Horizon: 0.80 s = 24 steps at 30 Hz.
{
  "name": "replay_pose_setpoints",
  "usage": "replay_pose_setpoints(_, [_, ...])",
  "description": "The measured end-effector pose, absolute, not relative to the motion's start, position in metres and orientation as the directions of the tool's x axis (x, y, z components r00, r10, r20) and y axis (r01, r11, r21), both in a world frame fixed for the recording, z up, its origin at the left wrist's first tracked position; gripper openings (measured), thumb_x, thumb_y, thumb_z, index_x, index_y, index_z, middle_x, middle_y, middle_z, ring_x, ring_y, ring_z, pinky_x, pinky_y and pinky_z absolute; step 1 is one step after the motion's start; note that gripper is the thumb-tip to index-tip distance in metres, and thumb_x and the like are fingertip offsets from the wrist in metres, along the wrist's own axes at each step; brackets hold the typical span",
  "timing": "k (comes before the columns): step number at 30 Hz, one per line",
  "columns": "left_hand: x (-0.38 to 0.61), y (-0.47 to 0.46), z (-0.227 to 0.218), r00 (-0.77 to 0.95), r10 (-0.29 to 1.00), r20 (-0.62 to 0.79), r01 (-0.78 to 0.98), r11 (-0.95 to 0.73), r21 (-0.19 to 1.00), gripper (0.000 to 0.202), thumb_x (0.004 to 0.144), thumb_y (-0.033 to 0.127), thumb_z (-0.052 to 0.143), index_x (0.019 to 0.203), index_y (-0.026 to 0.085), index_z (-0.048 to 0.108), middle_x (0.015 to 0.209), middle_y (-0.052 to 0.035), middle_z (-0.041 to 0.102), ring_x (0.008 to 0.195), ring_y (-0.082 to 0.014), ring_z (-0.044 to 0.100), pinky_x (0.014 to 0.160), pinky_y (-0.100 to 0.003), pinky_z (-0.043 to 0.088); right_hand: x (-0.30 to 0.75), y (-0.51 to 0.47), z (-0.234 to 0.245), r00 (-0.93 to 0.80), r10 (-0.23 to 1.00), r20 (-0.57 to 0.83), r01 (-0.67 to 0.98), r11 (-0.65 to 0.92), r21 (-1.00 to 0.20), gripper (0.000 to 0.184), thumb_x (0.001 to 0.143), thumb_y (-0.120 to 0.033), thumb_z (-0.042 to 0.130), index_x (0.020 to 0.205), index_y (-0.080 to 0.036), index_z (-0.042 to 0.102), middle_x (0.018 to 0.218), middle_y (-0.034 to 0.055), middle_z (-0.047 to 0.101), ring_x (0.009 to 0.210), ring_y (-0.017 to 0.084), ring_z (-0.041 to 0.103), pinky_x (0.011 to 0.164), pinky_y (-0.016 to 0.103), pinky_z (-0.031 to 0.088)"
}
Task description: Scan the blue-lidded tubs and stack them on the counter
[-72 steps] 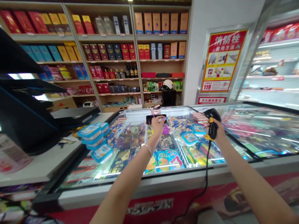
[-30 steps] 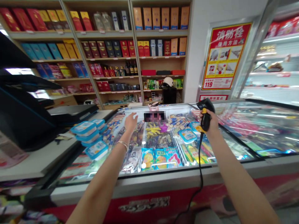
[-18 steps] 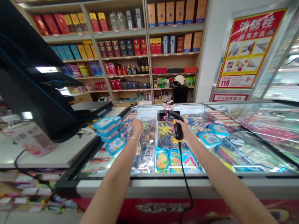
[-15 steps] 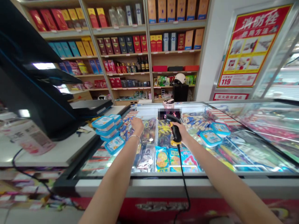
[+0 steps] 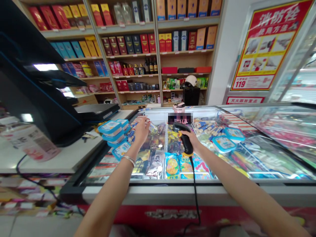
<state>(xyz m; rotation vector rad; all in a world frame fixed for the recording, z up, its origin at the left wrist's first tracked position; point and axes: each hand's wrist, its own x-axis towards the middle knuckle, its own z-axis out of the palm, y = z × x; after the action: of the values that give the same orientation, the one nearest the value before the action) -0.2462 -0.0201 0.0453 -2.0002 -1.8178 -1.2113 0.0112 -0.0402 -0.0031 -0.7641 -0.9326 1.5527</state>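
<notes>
In my right hand [image 5: 191, 137] is a black and yellow barcode scanner [image 5: 185, 142], its head tilted up and to the left and its cable running down over the freezer's front. My left hand [image 5: 142, 129], with a bracelet at the wrist, is over the freezer's left part. Its fingers are bent together, and whatever they may hold is hidden. Beside it on the left stand stacked blue-lidded tubs [image 5: 111, 128]. Wrapped ice creams [image 5: 158, 138] lie below my hands in the chest freezer [image 5: 172, 190]. Blue snack-like packets [image 5: 172, 165] sit near its front.
More blue-lidded tubs [image 5: 224, 144] lie to the right. A pink cup-like item [image 5: 179, 107] stands at the freezer's back edge. On the left are a counter [image 5: 61, 164], a large black machine [image 5: 32, 82] and a pink-white container [image 5: 32, 141]. Shelves of boxes [image 5: 133, 44] line the back wall.
My left hand has shifted slightly left and up, its fist loosening into bent fingers. The scanner in my right hand has turned a little, staying near the same spot.
</notes>
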Motion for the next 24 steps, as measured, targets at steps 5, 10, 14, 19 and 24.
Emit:
replay_pose_setpoints(5, [-0.240, -0.028, 0.044, 0.011, 0.616, 0.788, 0.840, -0.433, 0.326, 0.033, 0.097, 0.029, 0.038, 0.124, 0.018, 0.052, 0.120, -0.0116, 0.063, 0.111, -0.0224, 0.060, 0.097, -0.036, 0.046, 0.009, -0.043, 0.000, -0.157, 0.988, 0.016, -0.448, -0.057, -0.892, 0.031, 0.062, -0.026, 0.076, 0.085, -0.020, 0.057, 0.059, 0.0007, 0.065, 0.041, 0.015, 0.057, 0.033, 0.023, 0.044])
replay_pose_setpoints(10, [-0.230, -0.036, 0.046, 0.089, 0.552, 0.829, 0.790, -0.546, 0.278, 0.037, 0.099, 0.029, 0.032, 0.131, 0.018, 0.046, 0.115, -0.0110, 0.065, 0.109, -0.0207, 0.060, 0.098, -0.036, 0.045, 0.007, -0.044, -0.001, -0.183, 0.982, 0.038, -0.424, -0.044, -0.904, 0.034, 0.063, -0.029, 0.076, 0.090, -0.019, 0.059, 0.060, 0.0016, 0.066, 0.041, 0.015, 0.058, 0.033, 0.023, 0.043])
replay_pose_setpoints(14, [-0.227, -0.038, 0.047, 0.113, 0.562, 0.819, 0.767, -0.574, 0.288, 0.038, 0.099, 0.026, 0.030, 0.134, 0.018, 0.043, 0.113, -0.0110, 0.064, 0.107, -0.0199, 0.059, 0.097, -0.035, 0.046, 0.005, -0.046, -0.001, -0.191, 0.979, 0.074, -0.411, -0.011, -0.911, 0.041, 0.063, -0.030, 0.077, 0.097, -0.021, 0.057, 0.060, 0.0003, 0.066, 0.040, 0.016, 0.058, 0.034, 0.024, 0.043])
replay_pose_setpoints(19, [-0.226, -0.038, 0.047, 0.094, 0.565, 0.820, 0.761, -0.572, 0.307, 0.038, 0.099, 0.025, 0.029, 0.133, 0.018, 0.043, 0.114, -0.0114, 0.063, 0.109, -0.0198, 0.058, 0.098, -0.036, 0.046, 0.005, -0.049, -0.001, -0.214, 0.972, 0.098, -0.402, 0.004, -0.916, 0.044, 0.063, -0.030, 0.077, 0.100, -0.022, 0.057, 0.061, -0.0012, 0.065, 0.041, 0.016, 0.058, 0.034, 0.024, 0.044])
replay_pose_setpoints(24, [-0.225, -0.038, 0.044, 0.128, 0.562, 0.817, 0.775, -0.571, 0.272, 0.039, 0.099, 0.024, 0.030, 0.136, 0.018, 0.041, 0.116, -0.0115, 0.062, 0.107, -0.0193, 0.059, 0.096, -0.034, 0.047, 0.004, -0.048, -0.004, -0.223, 0.969, 0.104, -0.401, 0.006, -0.916, 0.043, 0.064, -0.030, 0.076, 0.101, -0.022, 0.056, 0.058, -0.0024, 0.064, 0.040, 0.016, 0.058, 0.035, 0.025, 0.044])
